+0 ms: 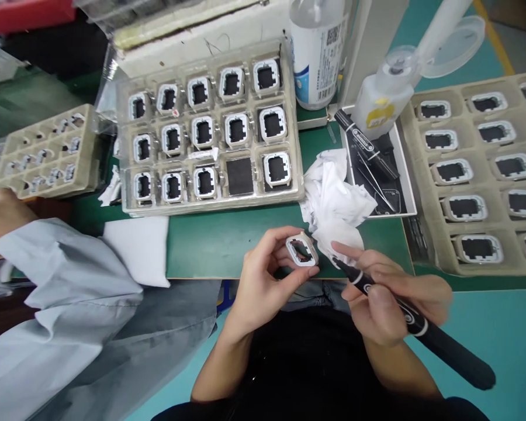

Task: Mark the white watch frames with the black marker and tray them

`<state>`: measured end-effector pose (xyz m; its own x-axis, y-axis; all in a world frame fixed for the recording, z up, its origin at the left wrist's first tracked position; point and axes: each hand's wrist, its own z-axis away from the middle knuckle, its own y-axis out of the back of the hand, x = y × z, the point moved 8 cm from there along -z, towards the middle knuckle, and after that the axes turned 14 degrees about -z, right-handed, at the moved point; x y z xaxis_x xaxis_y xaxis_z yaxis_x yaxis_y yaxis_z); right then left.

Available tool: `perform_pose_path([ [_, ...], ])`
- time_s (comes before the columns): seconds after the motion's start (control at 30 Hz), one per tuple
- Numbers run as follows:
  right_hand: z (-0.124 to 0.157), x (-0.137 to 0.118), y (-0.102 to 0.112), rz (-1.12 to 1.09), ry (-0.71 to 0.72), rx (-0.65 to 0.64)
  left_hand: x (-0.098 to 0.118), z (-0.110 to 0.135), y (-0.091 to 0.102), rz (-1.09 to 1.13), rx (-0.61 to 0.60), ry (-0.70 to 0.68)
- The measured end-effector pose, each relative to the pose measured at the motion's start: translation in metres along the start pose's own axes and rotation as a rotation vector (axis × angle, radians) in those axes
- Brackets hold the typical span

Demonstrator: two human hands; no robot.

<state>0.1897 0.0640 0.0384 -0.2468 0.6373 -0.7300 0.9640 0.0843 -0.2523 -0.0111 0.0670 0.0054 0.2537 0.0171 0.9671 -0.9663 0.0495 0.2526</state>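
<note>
My left hand (263,275) pinches a small white square frame part (302,250) with a dark centre, held just off the near edge of the green mat (228,242). My right hand (390,298) is wrapped round a black marker pen (421,324), and the pen's tip points at the frame part from the right. A crumpled white cloth (337,202) lies on the mat just behind both hands.
A clear tray (208,131) holding several white frames sits behind the mat. A beige tray (477,175) of similar parts stands at the right. A small box (377,166) holds a second marker and tweezers, with two bottles (318,47) behind. A co-worker's grey sleeve (61,304) fills the left.
</note>
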Motion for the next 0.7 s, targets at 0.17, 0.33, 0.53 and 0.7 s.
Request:
perform_pose_path([
  [0.17,0.007,0.005,0.005,-0.079,0.041,0.076,0.047,-0.011,0.054,-0.329,0.246,-0.203],
  [0.33,0.004,0.001,0.002,-0.072,0.081,0.056,0.079,-0.052,0.118,-0.731,0.342,-0.365],
  [0.53,0.004,-0.001,0.001,-0.022,0.072,0.058,0.076,-0.090,0.124,-0.918,0.193,-0.411],
  [0.7,0.011,0.003,0.004,-0.023,0.068,0.070,0.102,-0.089,0.108,-0.815,0.276,-0.464],
])
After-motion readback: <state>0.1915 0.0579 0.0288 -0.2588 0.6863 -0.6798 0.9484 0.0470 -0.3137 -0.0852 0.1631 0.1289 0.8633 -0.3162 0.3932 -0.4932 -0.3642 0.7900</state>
